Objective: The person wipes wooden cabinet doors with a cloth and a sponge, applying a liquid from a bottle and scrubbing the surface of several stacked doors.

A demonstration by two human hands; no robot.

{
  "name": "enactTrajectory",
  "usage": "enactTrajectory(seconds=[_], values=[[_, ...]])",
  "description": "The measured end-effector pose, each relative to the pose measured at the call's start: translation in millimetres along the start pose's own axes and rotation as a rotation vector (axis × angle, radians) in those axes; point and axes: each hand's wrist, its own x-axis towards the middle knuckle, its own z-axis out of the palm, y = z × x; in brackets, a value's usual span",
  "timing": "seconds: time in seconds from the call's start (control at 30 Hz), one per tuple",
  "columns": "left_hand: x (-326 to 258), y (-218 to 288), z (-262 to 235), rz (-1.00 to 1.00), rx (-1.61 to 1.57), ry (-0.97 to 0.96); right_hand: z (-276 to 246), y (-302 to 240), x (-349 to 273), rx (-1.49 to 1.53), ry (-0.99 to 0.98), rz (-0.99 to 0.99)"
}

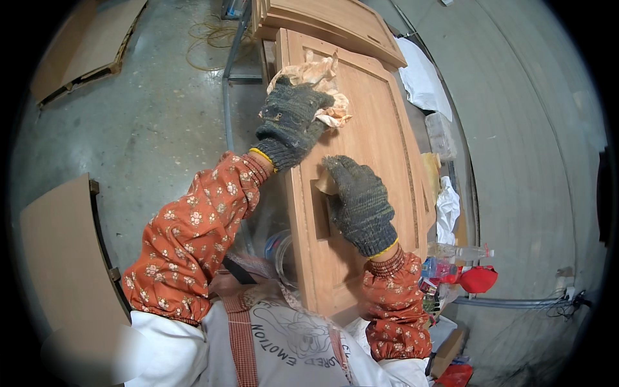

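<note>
A light wooden door panel [367, 97] with a routed recess lies lengthwise in front of me. My left hand [293, 116], in a dark grey knit glove, presses a crumpled cream rag [316, 72] against the panel's far left part. Closer to me, my right hand [362, 205], gloved the same way, has its fingers curled round a small tan folded piece [327, 183] that looks like sandpaper. It is over the panel's left frame, by a recessed section. The fingertips of the right hand are partly hidden.
More wooden panels [329, 22] are stacked beyond this one. On the right are a clear plastic bottle [464, 253], a red object [478, 279] and white sheeting [422, 74]. A clear jar [284, 261] stands near my apron. Brown boards [64, 251] and a coiled hose [209, 42] lie left.
</note>
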Motion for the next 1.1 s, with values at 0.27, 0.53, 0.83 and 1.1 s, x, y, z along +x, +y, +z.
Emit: enactTrajectory(seconds=[0.27,0.53,0.83,1.1], values=[[1,2,-1,-0.022,0.036,-0.025,-12,8,-7,-0.038,-0.03,-0.092],[2,2,0,-0.028,-0.027,-0.01,7,-2,-3,-0.158,0.099,-0.028],[0,5,0,-0.027,-0.031,0.025,-6,10,-11,-0.101,0.097,0.023],[0,0,-2,-0.01,-0.01,-0.008,-11,19,-9,-0.245,-0.015,0.099]])
